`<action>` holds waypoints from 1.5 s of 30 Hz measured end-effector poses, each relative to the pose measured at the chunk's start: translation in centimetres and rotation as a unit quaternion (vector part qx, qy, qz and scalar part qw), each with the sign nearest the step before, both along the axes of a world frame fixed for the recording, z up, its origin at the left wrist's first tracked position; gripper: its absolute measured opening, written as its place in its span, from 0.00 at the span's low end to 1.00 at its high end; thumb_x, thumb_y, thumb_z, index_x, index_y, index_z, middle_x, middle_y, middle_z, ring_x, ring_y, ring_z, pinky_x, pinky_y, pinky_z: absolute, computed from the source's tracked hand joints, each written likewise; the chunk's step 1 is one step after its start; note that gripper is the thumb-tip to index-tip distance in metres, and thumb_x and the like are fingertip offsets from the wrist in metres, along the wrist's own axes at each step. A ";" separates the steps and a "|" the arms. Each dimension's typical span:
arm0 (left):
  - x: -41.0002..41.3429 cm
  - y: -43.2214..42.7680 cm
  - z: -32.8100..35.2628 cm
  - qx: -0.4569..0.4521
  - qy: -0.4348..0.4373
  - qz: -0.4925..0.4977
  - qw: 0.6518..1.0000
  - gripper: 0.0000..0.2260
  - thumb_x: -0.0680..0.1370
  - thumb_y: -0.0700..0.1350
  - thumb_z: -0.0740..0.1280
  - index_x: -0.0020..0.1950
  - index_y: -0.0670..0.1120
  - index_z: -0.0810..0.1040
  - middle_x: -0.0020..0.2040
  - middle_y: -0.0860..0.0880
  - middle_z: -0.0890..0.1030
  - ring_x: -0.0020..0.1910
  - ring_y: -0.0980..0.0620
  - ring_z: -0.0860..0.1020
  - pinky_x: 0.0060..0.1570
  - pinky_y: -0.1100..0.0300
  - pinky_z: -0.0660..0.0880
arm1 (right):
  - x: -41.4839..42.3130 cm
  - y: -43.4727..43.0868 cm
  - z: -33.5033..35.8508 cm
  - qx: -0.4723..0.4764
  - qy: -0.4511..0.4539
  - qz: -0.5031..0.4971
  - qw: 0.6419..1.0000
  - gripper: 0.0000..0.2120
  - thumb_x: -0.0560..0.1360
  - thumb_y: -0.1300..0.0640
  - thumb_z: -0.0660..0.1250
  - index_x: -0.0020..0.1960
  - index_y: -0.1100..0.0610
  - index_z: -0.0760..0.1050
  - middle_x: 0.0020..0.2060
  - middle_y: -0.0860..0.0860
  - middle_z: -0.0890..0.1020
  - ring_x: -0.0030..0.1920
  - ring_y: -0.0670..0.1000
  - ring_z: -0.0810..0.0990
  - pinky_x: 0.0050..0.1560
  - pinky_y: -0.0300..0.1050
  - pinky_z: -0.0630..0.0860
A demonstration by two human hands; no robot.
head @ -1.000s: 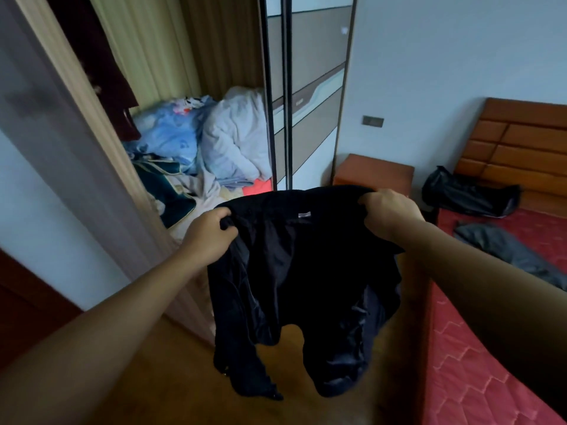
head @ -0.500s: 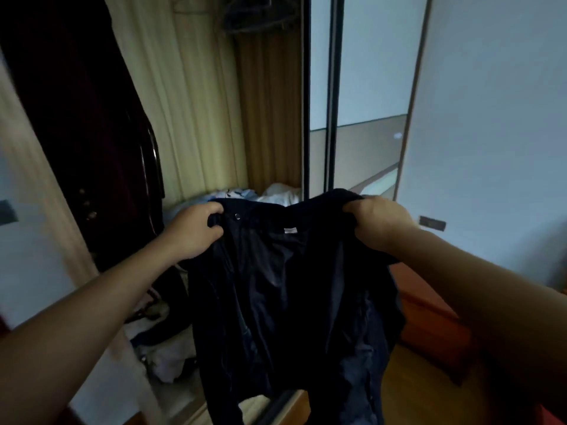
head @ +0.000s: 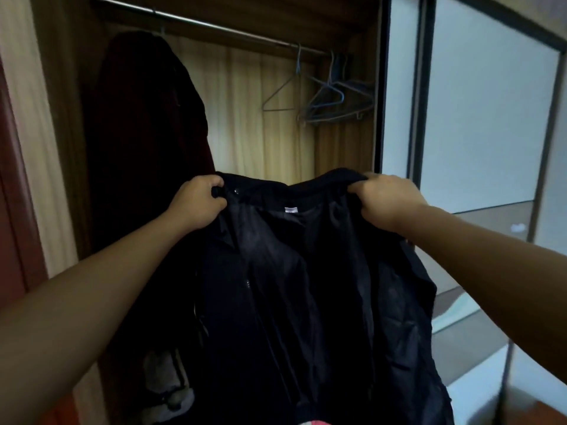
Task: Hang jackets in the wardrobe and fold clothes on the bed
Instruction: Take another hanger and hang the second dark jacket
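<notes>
- I see open rail (head: 245, 33) between the dark red coat (head: 147, 133) on the left and the empty hangers (head: 325, 99) on the right.
- The black jacket (head: 306, 286) I hold blocks the near, lower wardrobe.
- The sliding door (head: 478, 118) closes the right side.

One view only, worn on the head, looking forward and slightly up into the open wardrobe (head: 245, 118). Close range: both forearms reach out from the bottom corners, with the left hand (head: 198, 204) and right hand (head: 388, 200) at mid-height. Above the hands, the rail (head: 196, 23) and empty hangers (head: 331, 96); beyond the left hand, a hanging dark coat (head: 147, 133); past the right hand, the sliding door (head: 478, 133). Wide-angle lens, edges bent. No second view to share with.
</notes>
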State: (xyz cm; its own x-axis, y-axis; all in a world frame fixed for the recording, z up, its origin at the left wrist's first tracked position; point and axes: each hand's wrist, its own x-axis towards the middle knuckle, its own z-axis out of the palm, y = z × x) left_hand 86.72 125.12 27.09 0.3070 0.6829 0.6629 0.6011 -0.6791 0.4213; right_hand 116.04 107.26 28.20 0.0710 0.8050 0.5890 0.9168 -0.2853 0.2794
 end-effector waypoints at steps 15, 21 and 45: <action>4.0 16.0 7.2 0.048 -0.037 0.048 0.997 0.07 0.76 0.40 0.69 0.52 0.49 0.81 0.42 0.48 0.82 0.39 0.48 0.80 0.45 0.50 0.81 | 5.2 18.0 7.3 0.051 -0.073 -0.027 0.996 0.23 0.78 0.55 0.62 0.72 0.44 0.71 0.64 0.56 0.75 0.57 0.64 0.80 0.48 0.53 0.75; 6.4 20.9 12.1 0.110 -0.053 0.074 0.990 0.11 0.78 0.39 0.68 0.60 0.46 0.80 0.47 0.47 0.79 0.45 0.46 0.77 0.45 0.55 0.75 | 7.1 23.9 11.6 0.089 -0.065 -0.039 0.993 0.22 0.81 0.55 0.59 0.74 0.44 0.69 0.68 0.58 0.73 0.60 0.66 0.79 0.55 0.59 0.76; 10.9 35.4 -16.7 -0.139 0.273 0.112 0.945 0.14 0.78 0.33 0.62 0.54 0.51 0.76 0.71 0.41 0.67 0.68 0.40 0.72 0.62 0.51 0.74 | 15.9 43.2 -17.4 -0.218 0.119 0.022 0.968 0.17 0.82 0.56 0.61 0.69 0.50 0.72 0.63 0.57 0.73 0.62 0.60 0.76 0.58 0.52 0.77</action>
State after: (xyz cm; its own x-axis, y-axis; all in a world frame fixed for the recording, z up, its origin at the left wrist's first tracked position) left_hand 97.64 160.47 10.37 0.3792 0.8956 0.2325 0.8960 -0.4181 0.1495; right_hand 131.91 150.44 10.82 0.1231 0.9790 0.1627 0.9786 -0.1470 0.1438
